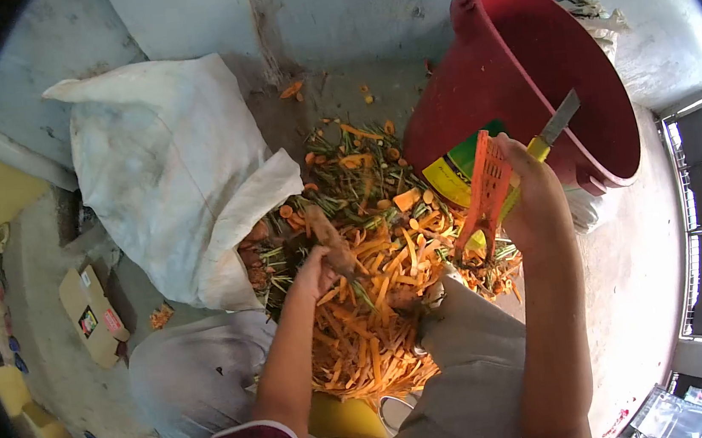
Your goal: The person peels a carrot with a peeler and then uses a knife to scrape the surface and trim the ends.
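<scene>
My left hand (312, 276) is closed round a dirty brown carrot (332, 242), with a bit of green at its lower end, above a heap of orange peelings (377, 344). To the right, my right hand (528, 192) grips an orange slotted-handled peeler (488, 177), its head pointing down toward the heap. The same hand also holds a knife (561, 116) with a yellow handle, its blade sticking up and out to the right. The peeler and the carrot are apart. Carrot tops and cut ends (358, 167) lie behind the peelings.
A large red bucket (449, 93) leans at the back right. On the left stands a white sack (166, 170), its mouth toward the heap. A piece of cardboard (93, 314) lies on the floor left of my knee. Something yellow (347, 425) is between my legs.
</scene>
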### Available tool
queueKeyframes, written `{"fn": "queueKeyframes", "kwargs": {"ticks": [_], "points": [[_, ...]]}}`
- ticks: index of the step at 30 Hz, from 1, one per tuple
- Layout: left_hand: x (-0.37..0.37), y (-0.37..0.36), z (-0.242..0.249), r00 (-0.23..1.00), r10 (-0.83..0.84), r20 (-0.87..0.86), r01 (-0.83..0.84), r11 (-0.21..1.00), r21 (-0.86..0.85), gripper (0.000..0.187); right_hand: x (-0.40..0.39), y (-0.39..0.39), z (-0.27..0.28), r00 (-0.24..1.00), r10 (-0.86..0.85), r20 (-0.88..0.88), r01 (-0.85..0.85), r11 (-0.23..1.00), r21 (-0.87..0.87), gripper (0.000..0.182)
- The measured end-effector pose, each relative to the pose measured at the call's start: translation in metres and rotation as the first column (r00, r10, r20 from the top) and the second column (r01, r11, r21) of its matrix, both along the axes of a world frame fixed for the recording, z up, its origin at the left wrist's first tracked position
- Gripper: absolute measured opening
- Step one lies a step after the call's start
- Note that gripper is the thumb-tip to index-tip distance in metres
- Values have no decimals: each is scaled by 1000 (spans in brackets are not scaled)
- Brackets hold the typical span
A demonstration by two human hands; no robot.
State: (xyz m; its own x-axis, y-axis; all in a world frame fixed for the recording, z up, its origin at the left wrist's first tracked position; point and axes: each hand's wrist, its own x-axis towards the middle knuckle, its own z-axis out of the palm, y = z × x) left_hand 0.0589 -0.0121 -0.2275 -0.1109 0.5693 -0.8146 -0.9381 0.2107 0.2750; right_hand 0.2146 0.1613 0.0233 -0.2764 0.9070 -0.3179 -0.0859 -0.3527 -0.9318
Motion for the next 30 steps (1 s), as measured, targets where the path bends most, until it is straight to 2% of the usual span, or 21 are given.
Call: {"fn": "queueKeyframes", "kwargs": {"ticks": [1, 2, 4, 5, 6, 7, 8, 11, 14, 15, 18, 19, 22, 23, 25, 26, 27, 28, 30], "points": [[-1, -9, -15, 994, -109, 23, 105, 985, 137, 19, -1, 0, 0, 999, -33, -14, 32, 999, -25, 22], [-3, -10, -9, 975, -222, 30, 206, 940, 273, 22, -3, -1, 1, 997, -66, -27, 64, 997, -49, 22], [0, -2, 3, 975, -210, -77, 223, 937, 267, 26, -4, -6, 11, 992, -97, -83, 90, 992, -92, 22], [4, 5, 27, 971, -200, -129, 228, 937, 264, 29, -5, -9, 18, 988, -94, -124, 80, 991, -112, 22], [5, 11, 68, 976, -176, -131, 215, 879, 425, 30, -6, -13, 25, 982, -90, -165, 68, 989, -132, 22], [5, 18, 123, 979, -155, -129, 201, 795, 572, 31, -6, -20, 34, 965, -45, -260, 13, 992, -125, 23], [6, 22, 167, 982, -138, -125, 186, 688, 701, 32, -6, -23, 36, 960, -41, -277, 5, 991, -131, 22], [6, 26, 241, 975, -60, -213, 183, 760, 624, 38, -8, -24, 30, 942, 20, -335, -77, 985, -157, 20], [-2, 25, 250, 927, -154, -343, 308, 833, 459, 46, -17, -39, 29, 910, 105, -401, -153, 984, -90, 20], [3, 22, 265, 951, -142, -276, 251, 873, 417, 45, -20, -50, 40, 932, 84, -351, -119, 990, -79, 20], [-5, 9, 249, 934, -177, -311, 292, 880, 374, 45, -31, -62, 40, 958, 70, -278, -46, 995, 94, 20], [-3, 2, 245, 927, -171, -334, 304, 863, 404, 45, -33, -66, 42, 967, 38, -252, -12, 995, 104, 20], [4, -4, 231, 961, -128, -245, 221, 889, 402, 42, -40, -64, 28, 999, 4, -38, 3, 981, 195, 27], [6, -3, 229, 961, -173, -217, 251, 877, 409, 41, -44, -65, 24, 999, -35, -21, 39, 978, 205, 27], [2, 6, 230, 949, -254, -184, 311, 845, 436, 40, -50, -67, 22, 998, -34, -48, 42, 982, 185, 27], [1, 9, 226, 959, -245, -141, 282, 861, 424, 39, -54, -67, 21, 997, -37, -65, 48, 983, 177, 27], [0, 13, 219, 968, -230, -98, 250, 875, 414, 39, -58, -62, 14, 997, -74, -38, 81, 956, 281, 23], [-2, 15, 215, 976, -212, -54, 215, 891, 401, 38, -59, -56, 15, 991, -98, -88, 118, 956, 269, 22], [-8, 16, 215, 966, -251, -53, 245, 844, 478, 37, -55, -38, 18, 970, -150, -192, 193, 953, 233, 20]]}}
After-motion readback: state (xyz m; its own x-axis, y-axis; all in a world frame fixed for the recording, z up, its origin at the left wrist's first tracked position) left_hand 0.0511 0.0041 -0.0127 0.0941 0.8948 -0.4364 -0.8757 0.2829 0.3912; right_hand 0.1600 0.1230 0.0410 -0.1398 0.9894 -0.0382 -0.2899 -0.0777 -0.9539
